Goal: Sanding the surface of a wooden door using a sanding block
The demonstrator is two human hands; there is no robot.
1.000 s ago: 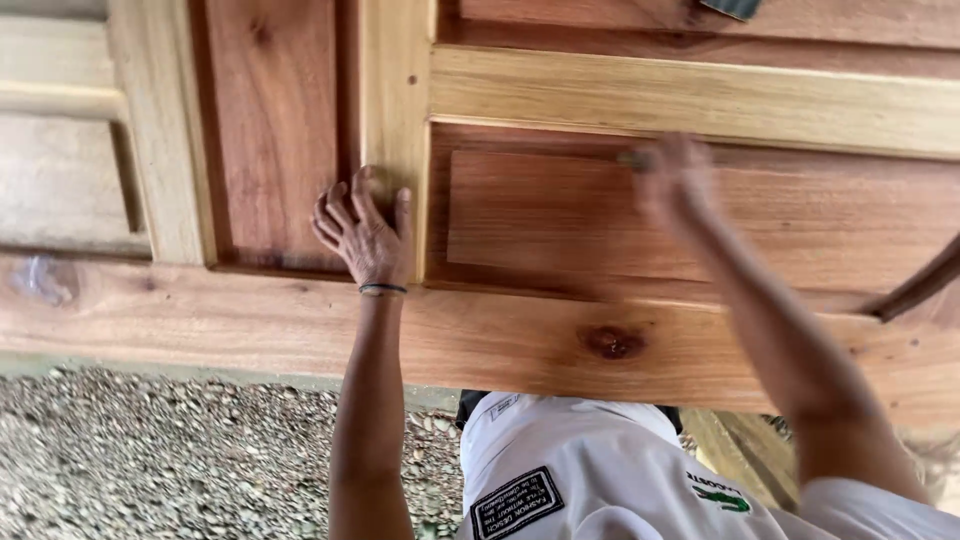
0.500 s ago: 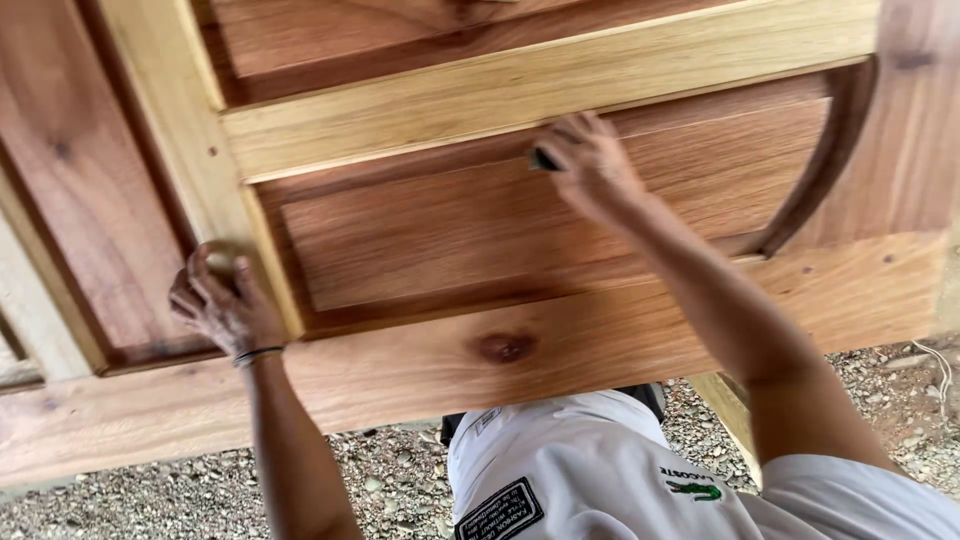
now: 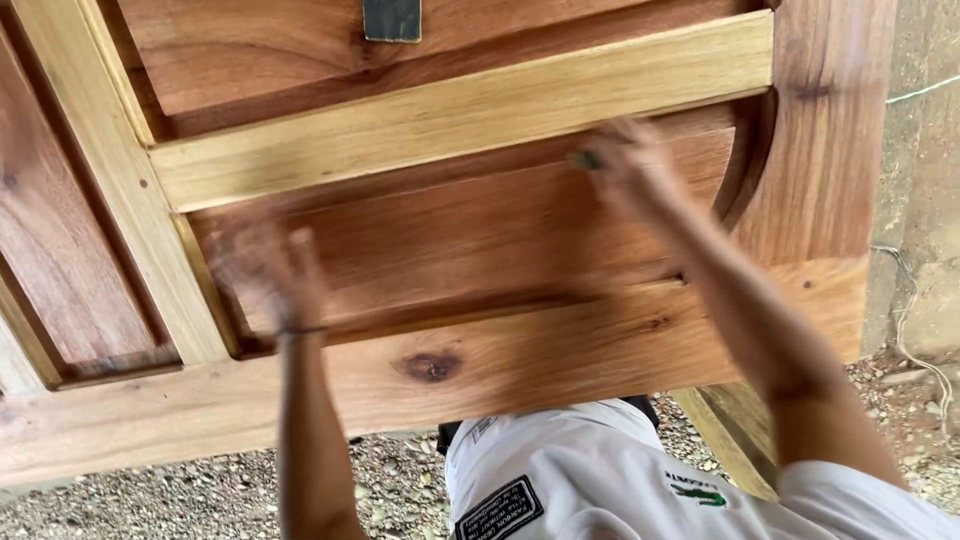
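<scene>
- A large wooden door (image 3: pixel 470 380) is filling most of the view, lying flat across the frame with its bottom rail nearest the person; its wood is showing reddish-brown and pale yellow streaks
- The recessed panel (image 3: pixel 480 235) in the middle is looking darker and redder, and its right end is curving round against the outer stile
- A pale cross rail (image 3: pixel 460 115) is running slantwise above that panel, and a pale upright piece (image 3: pixel 130 210) is dividing it from another red panel at the far left
- A gravel floor (image 3: pixel 200 490) is showing below the door's near edge, with a grey concrete wall (image 3: pixel 925 150) standing to the right
- The person's white shirt (image 3: pixel 600 470) is carrying a dark rectangular patch low at the front and a small green emblem further right
- The right hand (image 3: pixel 620 165) is resting blurred on the upper right of the recessed panel, pinching a small dark-tipped object (image 3: pixel 585 158) too blurred to identify
- The left hand (image 3: pixel 270 265) is lying on the panel's left end, just beside the pale upright; it is blurred, so I cannot tell whether its fingers are spread
- A small dark rectangular plate (image 3: pixel 392 18) is sitting on the upper panel at the top edge
- A dark knot (image 3: pixel 430 366) is marking the bottom rail between the two arms
</scene>
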